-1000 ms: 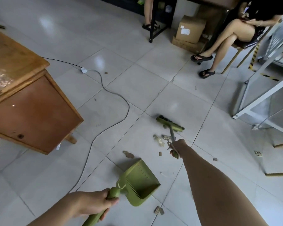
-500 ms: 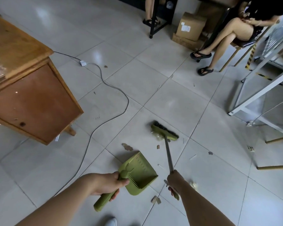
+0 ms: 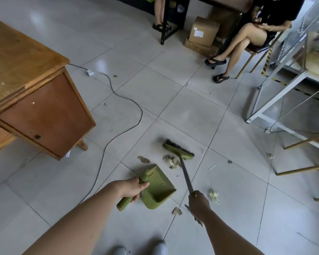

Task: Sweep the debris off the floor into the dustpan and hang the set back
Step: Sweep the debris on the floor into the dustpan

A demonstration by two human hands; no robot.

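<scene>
My left hand [image 3: 132,188] grips the handle of a green dustpan [image 3: 157,188] that rests on the tiled floor with its mouth toward the lower right. My right hand [image 3: 198,201] holds the grey pole of a green broom [image 3: 178,150], whose head stands on the floor beyond the pan. Crumpled scraps [image 3: 170,161] lie just in front of the broom head. A flat scrap [image 3: 143,159] lies left of them. A pale crumpled wad [image 3: 214,196] sits right of my right hand, and small cardboard bits [image 3: 177,211] lie below the pan.
A wooden desk [image 3: 35,100] stands at the left, with a grey cable [image 3: 122,126] snaking across the floor beside it. A seated person [image 3: 247,39] and cardboard boxes [image 3: 203,34] are at the back. A white metal frame [image 3: 276,85] and wooden legs [image 3: 302,168] are at the right.
My right hand has pulled back toward me along the pole, and the broom head has dragged the scraps closer. My left hand has shifted the dustpan forward and to the right.
</scene>
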